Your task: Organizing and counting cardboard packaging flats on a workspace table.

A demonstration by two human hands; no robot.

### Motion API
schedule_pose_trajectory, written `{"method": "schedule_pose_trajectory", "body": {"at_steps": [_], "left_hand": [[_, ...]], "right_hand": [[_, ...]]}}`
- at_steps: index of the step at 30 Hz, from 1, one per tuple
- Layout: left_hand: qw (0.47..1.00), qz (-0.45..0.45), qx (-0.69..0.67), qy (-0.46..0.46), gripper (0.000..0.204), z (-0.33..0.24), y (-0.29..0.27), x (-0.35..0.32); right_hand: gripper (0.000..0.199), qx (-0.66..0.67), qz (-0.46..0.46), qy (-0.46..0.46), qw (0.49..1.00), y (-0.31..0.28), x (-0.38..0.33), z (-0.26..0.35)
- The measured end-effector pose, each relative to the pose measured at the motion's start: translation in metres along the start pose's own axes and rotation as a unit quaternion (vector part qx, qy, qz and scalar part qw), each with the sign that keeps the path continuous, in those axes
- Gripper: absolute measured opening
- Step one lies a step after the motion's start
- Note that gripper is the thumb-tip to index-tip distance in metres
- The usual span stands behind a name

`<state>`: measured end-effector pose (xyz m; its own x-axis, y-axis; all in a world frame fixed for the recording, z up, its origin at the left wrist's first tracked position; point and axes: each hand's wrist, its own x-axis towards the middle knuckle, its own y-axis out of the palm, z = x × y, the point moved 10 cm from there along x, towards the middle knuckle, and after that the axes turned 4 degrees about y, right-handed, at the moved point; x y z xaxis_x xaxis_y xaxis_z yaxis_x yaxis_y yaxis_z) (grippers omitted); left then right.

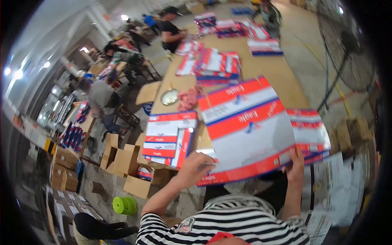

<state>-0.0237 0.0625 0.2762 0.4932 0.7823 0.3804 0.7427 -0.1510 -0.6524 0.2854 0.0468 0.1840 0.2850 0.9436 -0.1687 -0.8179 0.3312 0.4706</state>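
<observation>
A large flat printed carton sheet (253, 141) in red, white and blue is held tilted above the near end of the table. My right hand (295, 165) grips its lower right edge, thumb on the printed face. Close to the sheet's lower left corner is my left hand (197, 166), its fingers curled together around something small and pale that I cannot make out. Left of the sheet lies a stack of folded printed cartons (161, 134). More printed cartons (306, 126) rest at the right, partly hidden behind the sheet.
The long brown table (281, 75) carries carton piles (218, 67), a pink cloth (188, 99) and a round dish (169, 97). Open cardboard boxes (124, 159) and a green stool (124, 205) stand left on the floor. A large fan (347, 45) is at right. Several people work nearby.
</observation>
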Motion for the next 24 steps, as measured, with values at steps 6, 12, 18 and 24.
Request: {"method": "schedule_pose_trajectory", "body": {"at_steps": [6,12,18,24], "left_hand": [[0.997,0.037,-0.039,-0.057,0.022,-0.001,0.009,-0.001],[0.996,0.068,-0.051,-0.025,0.021,-0.002,0.017,-0.002],[0.996,0.010,0.049,0.078,0.017,-0.021,0.000,0.005],[0.983,-0.097,0.093,0.126,0.021,-0.034,-0.020,0.002]], "right_hand": [[0.029,0.015,0.060,-0.030,0.998,-0.004,-0.003,-0.004],[0.027,0.017,0.024,-0.015,0.999,-0.009,-0.004,-0.005],[0.025,0.003,0.023,-0.084,0.996,0.000,-0.017,0.026],[0.027,-0.035,0.065,-0.207,0.976,0.008,-0.037,0.056]]}}
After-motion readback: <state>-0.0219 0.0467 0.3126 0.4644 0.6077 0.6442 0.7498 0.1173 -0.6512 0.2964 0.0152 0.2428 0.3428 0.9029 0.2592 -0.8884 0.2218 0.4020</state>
